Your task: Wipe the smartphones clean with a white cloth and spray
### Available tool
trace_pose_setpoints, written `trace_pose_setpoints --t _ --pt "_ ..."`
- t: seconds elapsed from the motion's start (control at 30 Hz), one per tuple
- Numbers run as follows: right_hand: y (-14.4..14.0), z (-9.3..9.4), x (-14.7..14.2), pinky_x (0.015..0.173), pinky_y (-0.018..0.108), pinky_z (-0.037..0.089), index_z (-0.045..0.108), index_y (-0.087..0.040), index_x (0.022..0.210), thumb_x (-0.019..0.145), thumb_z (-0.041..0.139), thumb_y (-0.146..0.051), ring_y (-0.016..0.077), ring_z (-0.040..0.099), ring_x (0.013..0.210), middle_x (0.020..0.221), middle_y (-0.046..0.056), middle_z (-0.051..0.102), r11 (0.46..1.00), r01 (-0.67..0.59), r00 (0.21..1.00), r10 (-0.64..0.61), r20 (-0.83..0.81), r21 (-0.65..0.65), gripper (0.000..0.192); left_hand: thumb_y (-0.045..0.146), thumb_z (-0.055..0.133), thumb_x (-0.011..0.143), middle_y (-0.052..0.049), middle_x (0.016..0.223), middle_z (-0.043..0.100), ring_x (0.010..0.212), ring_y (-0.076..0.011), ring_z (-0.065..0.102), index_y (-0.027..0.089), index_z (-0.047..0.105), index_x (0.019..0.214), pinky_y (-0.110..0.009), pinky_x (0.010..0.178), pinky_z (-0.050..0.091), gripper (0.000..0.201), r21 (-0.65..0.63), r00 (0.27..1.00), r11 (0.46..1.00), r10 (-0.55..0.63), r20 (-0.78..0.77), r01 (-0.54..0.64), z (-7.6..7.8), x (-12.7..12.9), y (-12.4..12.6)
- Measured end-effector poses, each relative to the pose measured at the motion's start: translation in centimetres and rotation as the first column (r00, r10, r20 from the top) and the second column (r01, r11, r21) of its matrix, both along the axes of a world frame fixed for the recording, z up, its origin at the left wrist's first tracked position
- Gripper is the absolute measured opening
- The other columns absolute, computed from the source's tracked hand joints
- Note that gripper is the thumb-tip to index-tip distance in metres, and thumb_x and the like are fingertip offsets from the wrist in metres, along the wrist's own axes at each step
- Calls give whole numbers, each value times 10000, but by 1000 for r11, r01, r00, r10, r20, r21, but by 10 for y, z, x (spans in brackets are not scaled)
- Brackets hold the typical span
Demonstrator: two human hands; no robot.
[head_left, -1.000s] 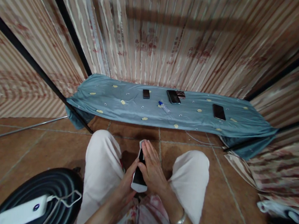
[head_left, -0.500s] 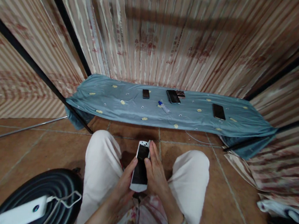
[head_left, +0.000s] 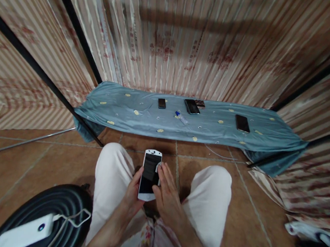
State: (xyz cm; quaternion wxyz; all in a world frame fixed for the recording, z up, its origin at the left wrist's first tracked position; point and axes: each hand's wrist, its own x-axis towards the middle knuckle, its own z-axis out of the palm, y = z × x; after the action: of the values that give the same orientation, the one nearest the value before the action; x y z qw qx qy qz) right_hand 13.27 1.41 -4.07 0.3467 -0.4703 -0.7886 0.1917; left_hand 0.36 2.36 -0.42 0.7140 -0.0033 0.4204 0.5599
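The white phone [head_left: 149, 174] sits between the knees, screen up and dark, held above the tiled floor [head_left: 39, 165]. The left hand [head_left: 132, 194] is wrapped around its lower left edge, thumb lying along the side, gripping it. The right hand [head_left: 167, 192] rests beside it with fingers spread and loose, fingertips touching the right edge of the screen, where a small white scrap [head_left: 158, 167] shows under them (too small to tell what it is).

Beyond the knees, the tabletop [head_left: 141, 122] under a blue-grey cloth carries a small dark phone [head_left: 161, 103], a larger black phone [head_left: 192, 106] with a small brownish thing [head_left: 200, 103] just behind it, a little bottle with a blue cap [head_left: 181, 117] lying on its side, and another black phone [head_left: 242, 123] well off to the right. Bottom left, a white power bank [head_left: 25, 234] with its cable lies on a round black thing [head_left: 62, 207]. Striped curtains [head_left: 191, 43] hang all around.
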Motion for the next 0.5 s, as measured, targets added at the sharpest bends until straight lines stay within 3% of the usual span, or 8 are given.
trace_pose_setpoints --t 0.13,0.33,0.5 --pt "-14 2 -1 1149 515 357 129 -193 1553 963 436 -208 270 208 1477 1599 110 244 998 -60 996 60 62 13 665 280 683 803 -31 770 765 661 -160 704 150 720 865 -245 699 548 149 60 999 997 39 10 -40 -3 -6 4" --pt "-30 6 -4 1151 495 376 90 -170 1555 968 391 -151 261 185 1483 1605 103 229 995 -102 988 100 117 8 660 305 652 819 -23 629 714 617 -176 690 139 684 738 -299 743 556 188 -21 996 1000 18 85 -16 -3 -11 15" --pt "-35 -6 -6 1113 484 438 112 -161 1552 885 283 28 260 261 1460 1553 119 349 991 -77 990 63 127 110 714 314 622 828 -27 643 703 610 -176 679 141 676 746 -335 769 559 199 -10 991 1000 14 130 -13 -7 -11 20"
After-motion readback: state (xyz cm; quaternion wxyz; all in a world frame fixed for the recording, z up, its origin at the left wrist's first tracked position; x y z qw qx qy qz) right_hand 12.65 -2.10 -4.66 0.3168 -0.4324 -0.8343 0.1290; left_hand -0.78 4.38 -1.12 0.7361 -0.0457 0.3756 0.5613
